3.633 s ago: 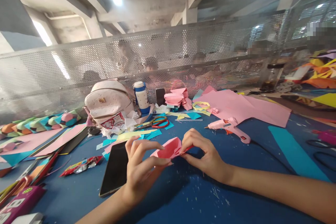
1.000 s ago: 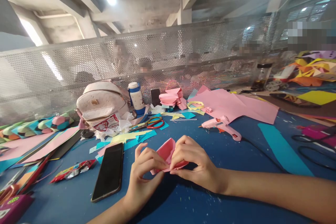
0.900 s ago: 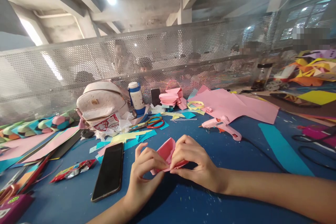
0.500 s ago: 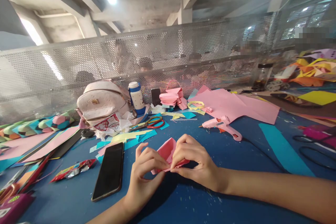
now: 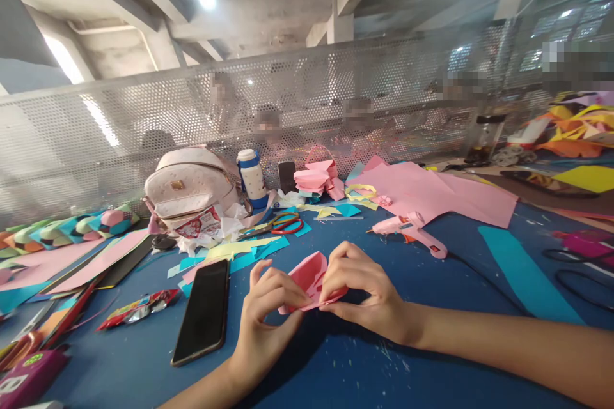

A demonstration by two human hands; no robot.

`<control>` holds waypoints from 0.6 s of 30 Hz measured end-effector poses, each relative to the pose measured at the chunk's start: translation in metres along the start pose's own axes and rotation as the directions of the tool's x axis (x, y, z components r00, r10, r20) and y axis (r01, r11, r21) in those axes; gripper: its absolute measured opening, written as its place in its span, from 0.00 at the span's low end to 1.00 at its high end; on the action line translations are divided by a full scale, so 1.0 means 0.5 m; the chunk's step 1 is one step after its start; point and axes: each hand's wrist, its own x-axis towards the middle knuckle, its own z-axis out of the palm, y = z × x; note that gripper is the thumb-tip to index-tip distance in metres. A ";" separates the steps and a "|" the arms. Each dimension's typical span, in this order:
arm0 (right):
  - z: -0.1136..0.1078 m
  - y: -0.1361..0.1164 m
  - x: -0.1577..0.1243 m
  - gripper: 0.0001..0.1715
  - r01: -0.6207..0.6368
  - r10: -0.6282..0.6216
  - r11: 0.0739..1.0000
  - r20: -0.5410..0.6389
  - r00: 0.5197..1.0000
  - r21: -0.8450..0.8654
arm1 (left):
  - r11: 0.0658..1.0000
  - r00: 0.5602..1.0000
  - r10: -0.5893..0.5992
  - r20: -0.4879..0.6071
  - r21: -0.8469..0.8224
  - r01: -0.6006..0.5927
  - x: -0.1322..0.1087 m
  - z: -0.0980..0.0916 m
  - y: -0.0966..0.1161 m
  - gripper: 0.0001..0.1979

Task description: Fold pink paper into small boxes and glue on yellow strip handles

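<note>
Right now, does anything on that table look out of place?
A red wrapper lies left of the nearer phone, and crumpled white tissue sits before the backpack; both look like litter among coloured paper scraps.

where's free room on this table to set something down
The blue tabletop looks open between the black rectangular phone and purple boxy object, and, bar pale specks, below the right hand. Colored paper scraps crowd it near the pale pink textured backpack and red-handled metal scissors.

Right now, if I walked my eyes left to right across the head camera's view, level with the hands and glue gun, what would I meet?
Red snack wrapper, black smartphone, left hand, folded pink paper, right hand, pink glue gun, turquoise paper strip.
</note>
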 end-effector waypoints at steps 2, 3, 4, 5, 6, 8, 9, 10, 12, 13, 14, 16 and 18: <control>0.000 0.001 0.000 0.02 0.000 0.000 1.000 0.004 1.000 -0.002 | 1.000 1.000 -0.005 0.002 -0.002 0.005 -0.001 0.000 -0.001 0.09; 0.000 0.002 0.001 0.02 0.001 -0.001 1.000 0.005 1.000 -0.002 | 1.000 1.000 -0.005 0.004 -0.003 0.005 -0.002 0.000 -0.001 0.10; 0.001 0.002 0.001 0.02 0.001 -0.001 1.000 0.005 1.000 0.000 | 1.000 1.000 -0.006 0.006 -0.003 0.006 -0.002 0.000 -0.001 0.10; 0.001 0.002 0.001 0.02 0.001 -0.001 1.000 0.004 1.000 0.002 | 1.000 1.000 -0.006 0.008 -0.002 0.006 -0.003 0.000 -0.001 0.10; 0.001 0.002 0.001 0.02 0.001 -0.001 1.000 0.001 1.000 0.005 | 1.000 1.000 -0.003 0.009 -0.002 0.003 -0.003 0.001 0.000 0.09; 0.002 0.001 0.001 0.02 -0.002 0.002 1.000 -0.003 1.000 0.008 | 1.000 1.000 0.000 0.006 -0.001 0.000 -0.003 0.001 0.001 0.09; 0.002 0.001 0.002 0.02 -0.005 0.005 1.000 -0.004 1.000 0.010 | 1.000 1.000 0.003 0.004 -0.001 -0.003 -0.003 0.001 0.002 0.09; 0.002 0.001 0.002 0.02 -0.006 0.006 1.000 -0.006 1.000 0.012 | 1.000 1.000 0.006 0.004 -0.001 -0.006 -0.002 0.000 0.002 0.09; 0.001 0.001 0.001 0.02 -0.008 0.008 1.000 -0.008 1.000 0.015 | 1.000 1.000 0.010 0.006 -0.003 -0.010 -0.001 0.000 0.002 0.09; 0.001 0.001 0.001 0.02 -0.008 0.008 1.000 -0.009 1.000 0.016 | 1.000 1.000 0.011 0.005 -0.006 -0.011 -0.001 0.000 0.001 0.09; 0.001 0.001 0.000 0.02 -0.006 0.006 1.000 -0.010 1.000 0.017 | 1.000 1.000 0.010 0.006 -0.008 -0.010 0.000 0.000 0.001 0.09; 0.000 0.001 0.000 0.03 -0.004 0.004 1.000 -0.013 1.000 0.017 | 1.000 1.000 0.004 0.002 -0.014 -0.004 0.000 -0.001 -0.001 0.09; -0.001 0.000 0.000 0.03 -0.003 0.003 1.000 -0.018 1.000 0.022 | 1.000 1.000 0.001 0.003 -0.018 -0.001 -0.001 -0.002 -0.002 0.10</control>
